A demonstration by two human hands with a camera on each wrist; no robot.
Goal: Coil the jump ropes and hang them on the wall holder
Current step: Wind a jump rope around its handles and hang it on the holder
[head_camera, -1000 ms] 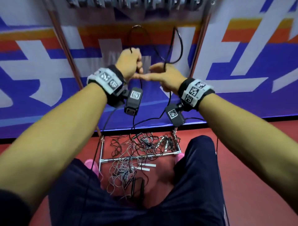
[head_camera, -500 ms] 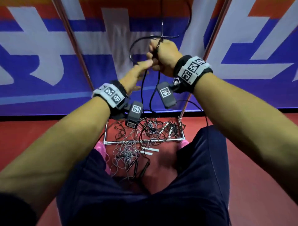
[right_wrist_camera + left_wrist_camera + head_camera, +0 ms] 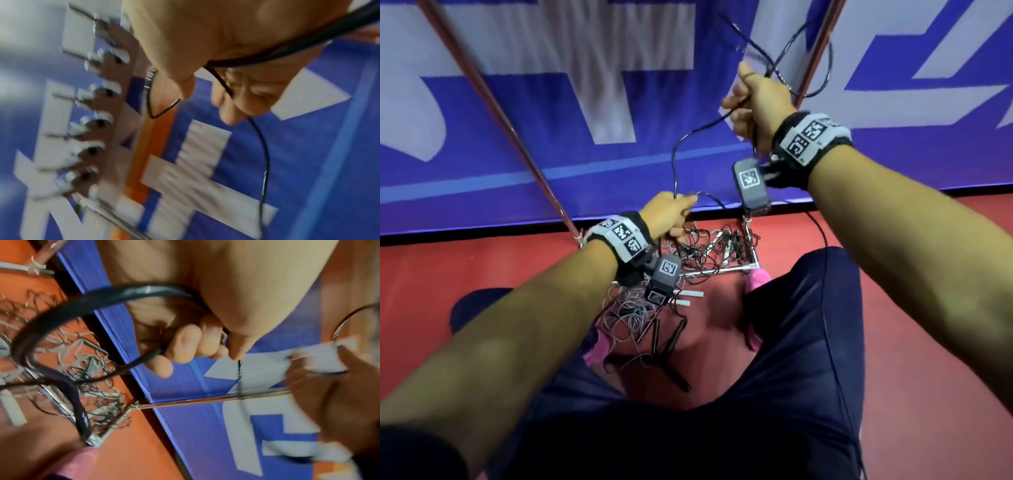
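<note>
Progress: early. Your right hand [image 3: 755,102] was raised and clenched on a few gathered loops of one black jump rope [image 3: 677,150]. The loops stood above the fist, in front of the blue banner [image 3: 551,102]. From the fist the rope ran down to your left hand [image 3: 667,214], whose fingers were curled round it, and on toward the floor. This coil was not finished.

Nothing hung yet, as far as could be seen. The wall holder [image 3: 92,120] showed only in the right wrist view, blurred, with no rope on its hooks. A tangle of grey and black ropes [image 3: 705,246] with their handles lay on the red floor by the metal frame [image 3: 717,270], all uncoiled.

Change over half a second: your left hand, then just under the right with its fingers extended, dropped well below it and took the rope further along. The right hand kept its loops.
</note>
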